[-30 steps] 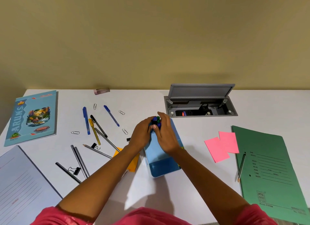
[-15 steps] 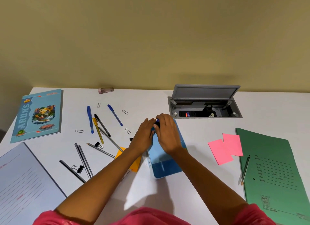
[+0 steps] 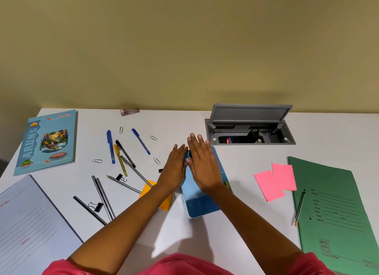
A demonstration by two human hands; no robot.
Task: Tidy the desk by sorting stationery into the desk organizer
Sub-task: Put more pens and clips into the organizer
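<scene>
A light blue desk organizer stands in the middle of the white desk. My right hand lies flat over its top with fingers spread. My left hand rests against its left side, fingers straight. Dark pen caps show between the hands. Several pens and grey pencils lie scattered to the left, with paper clips and black binder clips. An orange sticky pad lies under my left wrist. Pink sticky notes lie to the right.
An open grey cable box sits behind the organizer. A green folder with a pencil on it lies at right. A blue notebook and a lined book lie at left. An eraser sits by the wall.
My fingers were curled around the pen caps at the organizer's top. Both hands have since opened flat, the right one spreading over the organizer.
</scene>
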